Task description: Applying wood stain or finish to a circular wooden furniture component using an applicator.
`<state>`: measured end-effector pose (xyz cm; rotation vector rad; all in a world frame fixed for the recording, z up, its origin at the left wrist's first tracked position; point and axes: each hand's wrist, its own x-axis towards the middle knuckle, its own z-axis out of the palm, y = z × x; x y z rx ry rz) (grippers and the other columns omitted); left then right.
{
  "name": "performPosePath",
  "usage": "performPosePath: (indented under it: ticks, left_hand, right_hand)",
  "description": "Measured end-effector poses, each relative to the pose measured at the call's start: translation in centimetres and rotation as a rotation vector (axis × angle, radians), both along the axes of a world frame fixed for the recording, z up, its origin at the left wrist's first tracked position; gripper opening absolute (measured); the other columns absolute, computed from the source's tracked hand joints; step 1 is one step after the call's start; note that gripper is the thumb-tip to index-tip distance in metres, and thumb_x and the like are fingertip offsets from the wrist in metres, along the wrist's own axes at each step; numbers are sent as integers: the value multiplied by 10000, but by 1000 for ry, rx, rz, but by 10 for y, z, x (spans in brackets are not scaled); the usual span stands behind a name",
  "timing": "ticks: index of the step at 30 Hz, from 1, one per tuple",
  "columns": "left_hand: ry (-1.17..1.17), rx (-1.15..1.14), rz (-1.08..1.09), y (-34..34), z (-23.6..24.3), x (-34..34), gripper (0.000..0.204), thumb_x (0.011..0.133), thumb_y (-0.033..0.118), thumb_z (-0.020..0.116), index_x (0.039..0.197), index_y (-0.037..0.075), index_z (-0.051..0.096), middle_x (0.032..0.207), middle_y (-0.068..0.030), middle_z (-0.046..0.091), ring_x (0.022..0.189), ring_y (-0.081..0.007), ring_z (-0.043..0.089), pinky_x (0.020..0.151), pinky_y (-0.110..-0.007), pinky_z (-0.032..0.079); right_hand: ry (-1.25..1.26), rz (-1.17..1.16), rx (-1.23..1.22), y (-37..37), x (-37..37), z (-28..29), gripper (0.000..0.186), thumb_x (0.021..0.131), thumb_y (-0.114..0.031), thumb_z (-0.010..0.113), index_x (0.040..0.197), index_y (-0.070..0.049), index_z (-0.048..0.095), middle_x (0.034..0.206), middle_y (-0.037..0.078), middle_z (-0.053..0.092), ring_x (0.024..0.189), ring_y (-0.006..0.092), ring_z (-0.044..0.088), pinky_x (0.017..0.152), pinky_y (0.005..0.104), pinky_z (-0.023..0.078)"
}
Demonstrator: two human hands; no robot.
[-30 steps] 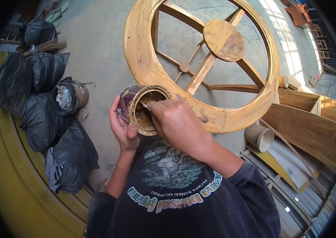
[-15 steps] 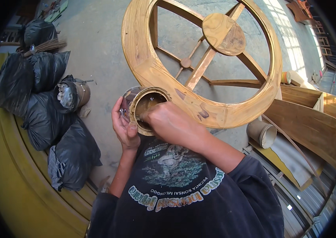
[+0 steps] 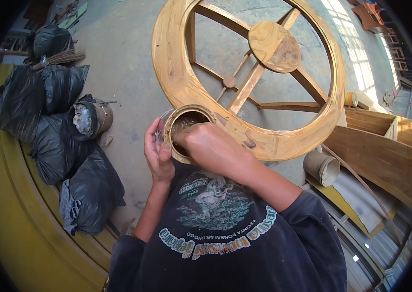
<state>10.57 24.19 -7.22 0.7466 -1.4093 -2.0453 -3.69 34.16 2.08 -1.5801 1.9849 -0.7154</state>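
My left hand point(image 3: 159, 158) is wrapped around the side of a round can point(image 3: 187, 119), its thumb near the rim. The can is tilted, so its open mouth faces up toward me, and brownish stuff coats its inner wall. My right hand point(image 3: 213, 148) is closed in a fist at the mouth, fingers reaching inside the can. Whatever those fingers hold is hidden by the hand and the rim. Just beyond the can stands a large round wooden table frame point(image 3: 174, 68), with crossing bars and a wooden disc point(image 3: 275, 47) at its centre. Dark patches mark its near rim.
Several black garbage bags point(image 3: 91, 192) lie along the left, with a broom point(image 3: 60, 57) across them and a bucket point(image 3: 102, 118) beside them. To the right are a dirty pail point(image 3: 323, 168), wooden boards point(image 3: 381, 163) and a small tin point(image 3: 351, 99). Concrete floor point(image 3: 118, 63) lies between.
The can and both hands have shifted slightly to the right in view. My right fist stays at the can's mouth, slightly turned.
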Motion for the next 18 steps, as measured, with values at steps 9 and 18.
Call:
performPosePath:
  ticks: [9, 18]
  left_hand:
    - [20, -38, 127, -5, 18, -16, 724, 908, 357, 620, 1403, -87, 335, 1322, -168, 491, 1208, -216, 504, 1058, -350, 392]
    - [-86, -188, 192, -7, 31, -17, 692, 953, 377, 587, 1427, -58, 332, 1370, -167, 455, 1269, -223, 453, 1094, -359, 345]
  right_hand:
    - [-23, -477, -308, 12, -6, 31, 204, 769, -10, 733, 972, 8, 714, 754, 148, 669, 643, 290, 617, 608, 351, 497]
    - [63, -432, -485, -2, 17, 26, 225, 731, 29, 775, 948, 22, 713, 838, 159, 704, 746, 277, 685, 688, 331, 525]
